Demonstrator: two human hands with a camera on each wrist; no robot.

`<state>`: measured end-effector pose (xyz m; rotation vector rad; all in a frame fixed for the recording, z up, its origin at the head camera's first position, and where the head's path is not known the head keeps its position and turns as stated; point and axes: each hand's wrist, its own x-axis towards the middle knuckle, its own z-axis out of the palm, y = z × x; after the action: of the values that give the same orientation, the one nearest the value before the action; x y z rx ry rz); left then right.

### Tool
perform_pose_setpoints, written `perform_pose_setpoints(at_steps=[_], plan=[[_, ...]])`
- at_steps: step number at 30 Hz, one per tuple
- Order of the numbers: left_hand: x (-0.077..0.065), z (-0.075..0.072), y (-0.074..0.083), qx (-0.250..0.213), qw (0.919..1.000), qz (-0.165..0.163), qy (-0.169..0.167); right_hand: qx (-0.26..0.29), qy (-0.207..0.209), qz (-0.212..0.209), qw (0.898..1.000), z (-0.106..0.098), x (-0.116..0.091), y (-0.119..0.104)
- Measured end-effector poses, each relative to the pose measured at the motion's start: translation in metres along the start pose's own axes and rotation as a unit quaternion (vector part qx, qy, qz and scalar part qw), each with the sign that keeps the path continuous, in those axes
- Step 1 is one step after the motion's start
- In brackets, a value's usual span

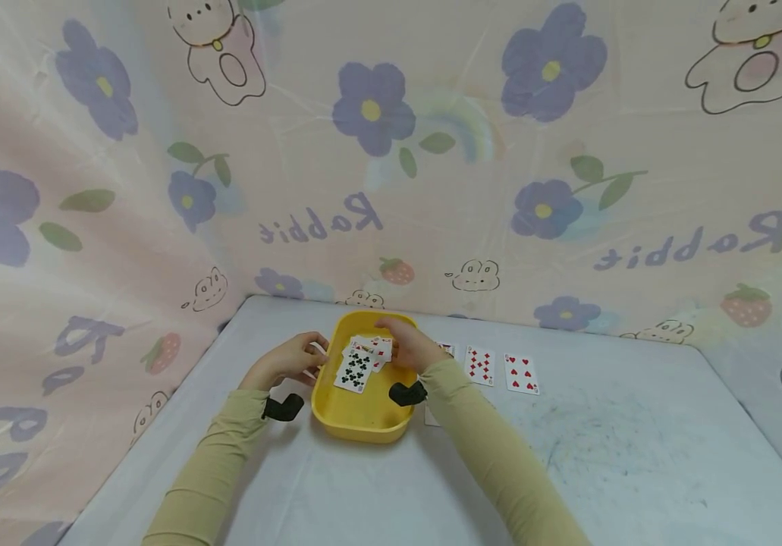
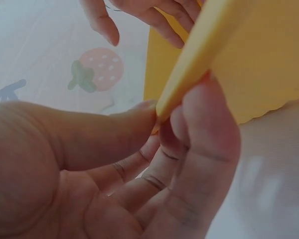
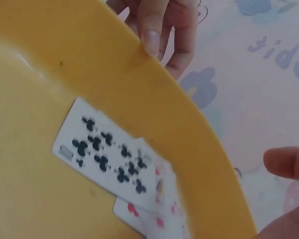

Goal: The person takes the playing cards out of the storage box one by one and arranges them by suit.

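Observation:
A yellow plastic tray stands on the table, with a loose pile of playing cards in it. A ten of clubs lies face up on top, over red-suited cards. The left hand pinches the tray's left rim between thumb and fingers, clearly seen in the left wrist view. Over the tray's far right side is the right hand, close to the cards. Its fingers look loosely extended in the left wrist view; whether they touch a card is hidden. Only its thumb and palm edge show in the right wrist view.
Right of the tray lie a card with red diamonds and a six of hearts. Another card and a pale card are partly covered by the right arm. A patterned cloth wall rises behind the white table.

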<state>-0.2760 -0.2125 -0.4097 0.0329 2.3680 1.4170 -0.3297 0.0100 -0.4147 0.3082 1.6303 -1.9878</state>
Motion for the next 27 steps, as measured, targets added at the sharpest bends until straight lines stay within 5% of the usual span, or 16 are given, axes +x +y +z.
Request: perform_pose_setpoints(at_steps=[5,11,21,24,27], plan=[[0.000,0.000,0.002,-0.002,1.0000,0.002,-0.002,-0.021,0.027,0.003,0.999,-0.001,-0.001,0.000],[-0.001,-0.001,0.001,-0.006,0.9999,0.004,-0.007,-0.116,-0.007,-0.018,0.993,0.001,-0.001,0.002],[-0.001,0.000,0.000,-0.005,1.0000,0.000,-0.004,-0.306,-0.021,-0.085,0.948,0.004,-0.008,0.007],[-0.001,0.001,0.001,-0.004,1.0000,0.001,-0.002,-0.322,-0.011,-0.101,0.941,0.006,-0.011,0.006],[-0.001,0.001,0.001,-0.004,1.0000,-0.002,0.001,-0.303,0.003,-0.107,0.947,0.006,-0.016,0.004]])
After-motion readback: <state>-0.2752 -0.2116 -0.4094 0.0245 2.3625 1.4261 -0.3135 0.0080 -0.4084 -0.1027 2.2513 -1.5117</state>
